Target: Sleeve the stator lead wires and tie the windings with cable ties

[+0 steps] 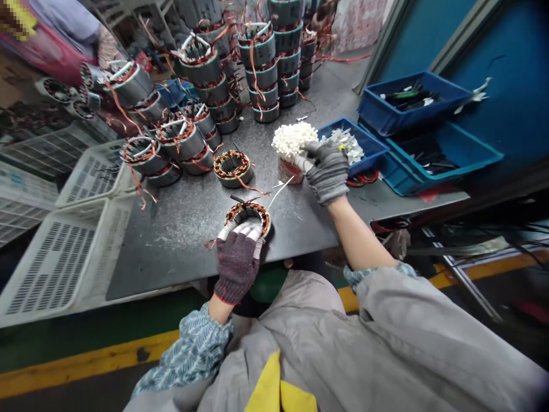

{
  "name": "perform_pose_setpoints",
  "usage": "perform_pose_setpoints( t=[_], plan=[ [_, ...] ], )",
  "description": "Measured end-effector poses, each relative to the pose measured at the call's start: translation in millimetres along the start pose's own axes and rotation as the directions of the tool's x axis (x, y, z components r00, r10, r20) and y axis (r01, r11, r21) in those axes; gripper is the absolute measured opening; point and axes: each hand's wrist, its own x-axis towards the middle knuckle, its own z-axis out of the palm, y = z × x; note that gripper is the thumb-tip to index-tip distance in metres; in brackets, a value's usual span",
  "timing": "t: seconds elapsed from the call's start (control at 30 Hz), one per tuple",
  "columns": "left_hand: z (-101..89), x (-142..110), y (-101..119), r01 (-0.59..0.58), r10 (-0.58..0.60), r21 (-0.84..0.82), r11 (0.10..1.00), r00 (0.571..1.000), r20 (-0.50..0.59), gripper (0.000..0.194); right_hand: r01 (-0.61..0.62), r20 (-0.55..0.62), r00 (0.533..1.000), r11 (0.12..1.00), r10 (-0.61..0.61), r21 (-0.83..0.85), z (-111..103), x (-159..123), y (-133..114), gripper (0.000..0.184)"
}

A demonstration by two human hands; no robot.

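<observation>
My left hand, in a dark purple knit glove with white fingertips, grips the near rim of a motor stator wound with copper wire. A thin white sleeve sticks up from the stator's right side. In a grey striped glove, my right hand reaches to a bundle of white sleeves standing in a reddish-brown round holder. Its fingers are bent against the bundle's right side; whether they pinch a sleeve is hidden. Just behind the held stator lies another low stator with a loose copper lead.
Stacked stators rise at the back and left of the dark tabletop. Right of the bundle sits a blue tray with white pieces, beside two stacked blue bins. White plastic crates stand left. A person's sleeve shows upper left.
</observation>
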Motion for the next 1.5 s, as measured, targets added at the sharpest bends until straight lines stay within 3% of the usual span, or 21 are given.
perform_pose_setpoints(
  t=[0.13, 0.2, 0.27, 0.37, 0.47, 0.57, 0.67, 0.9, 1.0, 1.17, 1.27, 1.4, 1.5],
  plan=[
    [-6.8, 1, 6, -0.01, 0.01, -0.039, 0.999, 1.0, 0.01, 0.035, 0.058, -0.124, 0.992, 0.969, -0.028, 0.241, 0, 5, -15, 0.007],
    [-8.1, 1, 7, 0.042, -0.04, -0.052, 0.998, 0.998, 0.04, 0.035, 0.059, -0.227, 0.972, 0.886, 0.052, 0.459, -14, -16, -30, 0.015],
    [-9.3, 1, 8, 0.113, -0.109, -0.046, 0.993, 0.991, 0.081, 0.034, 0.052, -0.226, 0.968, 0.797, 0.107, 0.602, -35, -51, -46, 0.023],
    [-12.7, 2, 8, 0.142, -0.135, -0.03, 0.989, 0.978, 0.158, 0.032, 0.027, 0.001, 0.999, 0.772, -0.035, 0.635, -65, -113, -67, 0.019],
    [-18.4, 3, 5, 0.119, -0.111, -0.014, 0.993, 0.957, 0.267, 0.03, -0.003, 0.225, 0.957, 0.766, -0.185, 0.643, -83, -166, -76, 0.012],
    [-23.4, 4, 0, 0.114, -0.115, 0.021, 0.993, 0.932, 0.345, 0.028, 0.052, 0.274, 0.918, 0.771, -0.288, 0.635, -88, -201, -77, 0.018],
    [-24.6, 5, -3, 0.116, -0.116, 0.02, 0.993, 0.928, 0.353, 0.031, 0.07, 0.329, 0.883, 0.787, -0.335, 0.613, -87, -218, -77, 0.02],
    [-21.3, 5, 5, 0.13, -0.123, -0.008, 0.991, 0.953, 0.277, 0.034, -0.089, 0.51, 0.814, 0.809, -0.277, 0.581, -57, -203, -79, 0.028],
    [-23.1, 6, 8, 0.146, -0.139, -0.004, 0.989, 0.951, 0.275, 0.034, -0.112, 0.511, 0.83, 0.833, -0.221, 0.542, -58, -195, -82, 0.029],
    [-24.3, 8, 7, 0.156, -0.144, -0.01, 0.988, 0.937, 0.319, 0.031, -0.178, 0.545, 0.831, 0.874, -0.114, 0.453, -75, -210, -87, 0.025],
    [-21.1, 7, 9, 0.201, -0.183, -0.031, 0.979, 0.938, 0.293, 0.029, -0.228, 0.535, 0.84, 0.836, -0.09, 0.499, -58, -209, -89, 0.025],
    [-15.0, 6, 17, 0.347, -0.321, -0.111, 0.931, 0.926, 0.199, 0.042, -0.283, 0.443, 0.897, 0.784, 0.011, 0.552, -28, -190, -93, 0.029],
    [-12.6, 5, 21, 0.367, -0.348, -0.125, 0.922, 0.926, 0.149, 0.049, -0.293, 0.395, 0.917, 0.773, 0.059, 0.564, -36, -184, -99, 0.028]
  ],
)
